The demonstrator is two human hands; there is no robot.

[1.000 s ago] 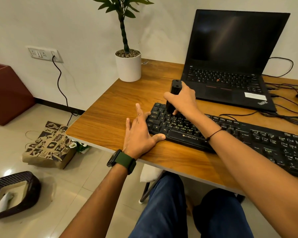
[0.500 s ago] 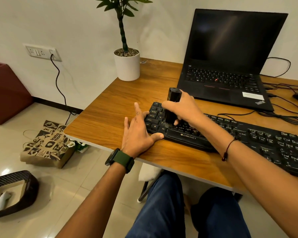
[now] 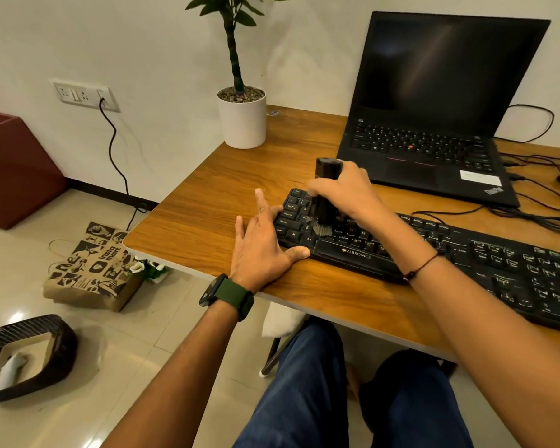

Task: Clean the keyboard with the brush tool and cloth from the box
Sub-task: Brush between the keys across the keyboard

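Head camera view, looking down over a wooden desk. Black keyboard lies across the near right part of the desk, its left end close to the desk's left edge, with "ZEBRONICS" printed on the front lip. The right hand is curled around a black cylindrical brush tool, holding it upright; pale bristles at its lower end touch the keys near the keyboard's left end. The left hand lies flat on the desk with fingers straight and spread, gripping nothing; its thumb rests along the keyboard's front left corner and its fingertips reach the left edge of the keys. A watch with a green strap sits on the left wrist, and a thin dark cord bracelet circles the right wrist.

Behind the keyboard stands an open black laptop, screen dark, with cables trailing off to its right. A potted plant in a white pot sits at the desk's back left corner. On the tiled floor to the left are a printed paper bag and a dark woven basket with something white inside it.
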